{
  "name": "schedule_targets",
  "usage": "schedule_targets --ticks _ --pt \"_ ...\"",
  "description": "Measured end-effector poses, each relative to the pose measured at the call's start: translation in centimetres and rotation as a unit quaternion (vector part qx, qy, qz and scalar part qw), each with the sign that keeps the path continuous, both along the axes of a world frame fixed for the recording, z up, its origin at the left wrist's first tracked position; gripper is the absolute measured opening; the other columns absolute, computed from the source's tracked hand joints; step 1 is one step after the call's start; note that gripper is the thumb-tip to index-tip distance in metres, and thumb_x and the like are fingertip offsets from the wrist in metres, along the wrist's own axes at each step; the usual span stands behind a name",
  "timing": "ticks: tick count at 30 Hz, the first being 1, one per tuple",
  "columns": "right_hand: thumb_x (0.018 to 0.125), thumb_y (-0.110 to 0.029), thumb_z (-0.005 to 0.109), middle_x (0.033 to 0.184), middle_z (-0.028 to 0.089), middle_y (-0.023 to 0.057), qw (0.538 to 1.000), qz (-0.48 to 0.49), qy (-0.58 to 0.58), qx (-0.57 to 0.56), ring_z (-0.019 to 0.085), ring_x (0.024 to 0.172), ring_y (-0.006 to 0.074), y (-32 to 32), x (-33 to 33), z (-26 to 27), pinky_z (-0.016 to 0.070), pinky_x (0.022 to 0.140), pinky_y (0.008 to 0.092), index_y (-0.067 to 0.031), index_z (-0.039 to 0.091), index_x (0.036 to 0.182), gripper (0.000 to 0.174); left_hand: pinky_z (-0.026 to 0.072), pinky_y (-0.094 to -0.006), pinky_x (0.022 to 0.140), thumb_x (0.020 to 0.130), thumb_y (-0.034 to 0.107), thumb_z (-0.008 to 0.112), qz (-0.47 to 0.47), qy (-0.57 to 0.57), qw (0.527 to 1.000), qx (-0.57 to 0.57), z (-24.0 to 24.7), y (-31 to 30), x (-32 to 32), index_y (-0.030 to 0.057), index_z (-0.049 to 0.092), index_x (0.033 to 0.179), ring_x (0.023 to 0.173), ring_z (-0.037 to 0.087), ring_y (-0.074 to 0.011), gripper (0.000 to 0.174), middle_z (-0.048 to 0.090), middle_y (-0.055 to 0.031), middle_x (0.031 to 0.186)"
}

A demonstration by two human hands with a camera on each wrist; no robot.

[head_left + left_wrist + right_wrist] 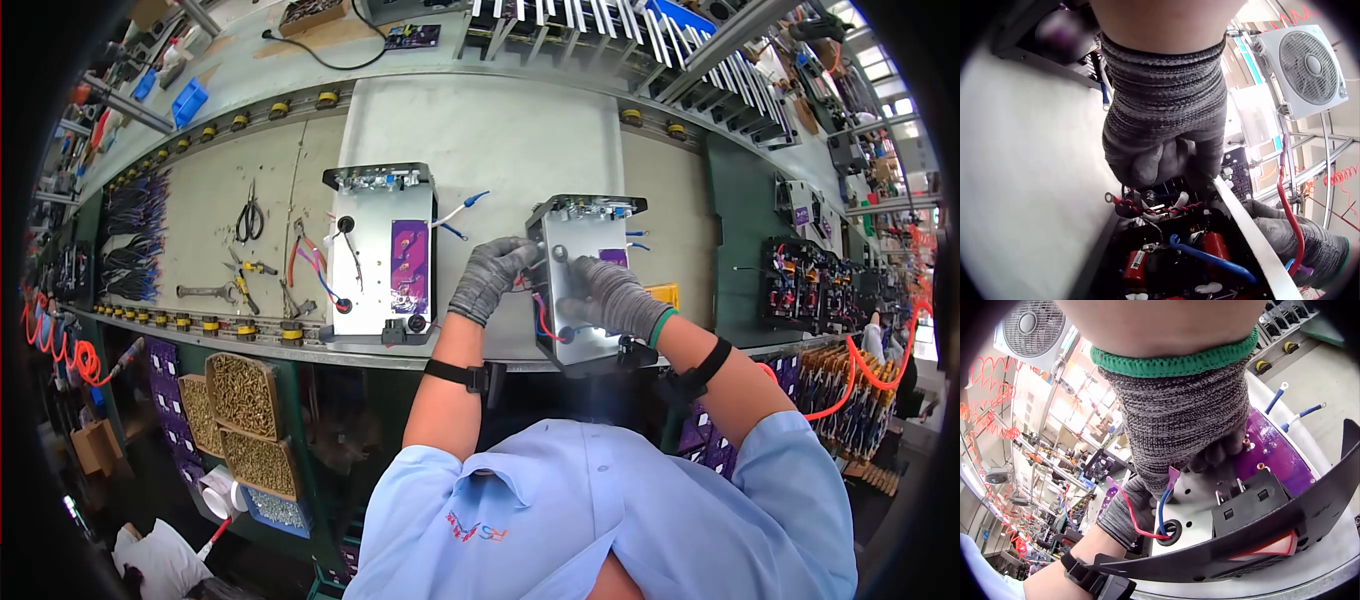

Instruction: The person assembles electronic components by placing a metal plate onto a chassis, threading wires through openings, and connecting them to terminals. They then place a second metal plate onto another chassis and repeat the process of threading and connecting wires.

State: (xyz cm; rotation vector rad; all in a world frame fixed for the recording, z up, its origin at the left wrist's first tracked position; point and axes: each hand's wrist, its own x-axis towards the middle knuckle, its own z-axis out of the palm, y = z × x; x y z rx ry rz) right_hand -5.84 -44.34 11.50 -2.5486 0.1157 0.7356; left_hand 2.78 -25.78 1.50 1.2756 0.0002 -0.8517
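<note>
A metal-cased unit (560,345) stands tilted on the white work surface, with a purple board (1272,456) on its panel. My gloved left hand (492,275) is at its left side, fingers curled at the panel's edge (1241,219) beside the open interior. Inside are red components (1216,247) and a blue cable (1210,256). My gloved right hand (620,297) lies over the panel (1200,509); its fingertips are partly hidden, so whether they hold anything is unclear. Red and blue wires (1163,512) come through a black grommet (1169,532) close to that hand.
A second unit (368,270) stands to the left. Beyond it lie scissors (250,218), pliers (245,290) and a wrench (208,292). A yellow tray (665,294) is right of my hands. Screw bins (242,398) sit below the bench edge.
</note>
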Motion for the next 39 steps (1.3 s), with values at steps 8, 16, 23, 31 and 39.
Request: schedule_targets --ticks 8,16,23,31,39 --pt "0.081 -0.037 0.074 0.091 0.067 0.0141 1.0 -0.009 0.017 0.011 0.067 0.086 0.0316 0.0 0.1 0.1 0.0527 0.08 0.0397 -0.0038 0.062 0.103 0.042 0.039 -0.0217 0.054 0.086 0.022 0.077 -0.017 0.041 0.998 -0.054 -0.5 -0.3 -0.3 0.0005 0.069 0.107 0.061 0.05 -0.0058 0.031 0.063 0.003 0.078" --pt "0.081 -0.038 0.074 0.09 0.067 0.0148 1.0 -0.002 0.001 -0.012 0.068 0.085 0.0327 0.2 -0.1 0.4 0.053 0.079 0.0411 -0.0037 0.061 0.101 0.042 0.0317 -0.0204 0.042 0.085 0.013 0.076 -0.069 0.195 0.942 -0.266 -5.5 -1.0 0.3 -0.0015 0.067 0.109 0.048 0.043 -0.0042 0.03 0.06 0.0012 0.071" --pt "0.08 -0.038 0.074 0.093 0.067 0.015 1.0 0.002 -0.014 0.004 0.068 0.087 0.031 -0.1 -0.4 -0.5 0.0533 0.08 0.04 -0.0024 0.062 0.107 0.047 0.0314 -0.0193 0.041 0.083 0.013 0.076 -0.101 0.209 0.928 -0.291 -5.8 -1.3 0.0 -0.0008 0.065 0.113 0.049 0.043 -0.0032 0.034 0.06 0.0024 0.072" --pt "0.08 -0.04 0.075 0.092 0.068 0.0149 0.999 -0.016 0.018 0.023 0.068 0.088 0.0315 -0.4 0.0 -0.5 0.0527 0.082 0.0399 -0.002 0.062 0.109 0.049 0.0506 -0.0255 0.06 0.086 0.025 0.073 -0.09 0.244 0.935 -0.24 -4.2 -1.2 -0.1 0.0057 0.063 0.107 0.066 0.061 -0.0115 0.031 0.065 -0.0015 0.081" --pt "0.088 -0.064 0.054 0.099 0.071 0.0201 0.993 -0.054 0.077 -0.065 0.068 0.096 0.036 0.0 4.6 1.3 0.0504 0.09 0.0431 -0.0014 0.066 0.107 0.067 0.0459 -0.0237 0.065 0.098 0.032 0.061 -0.109 -0.076 0.989 0.062 -0.4 0.8 -0.4 0.0035 0.068 0.11 0.071 0.056 -0.0084 0.032 0.067 -0.0007 0.084"
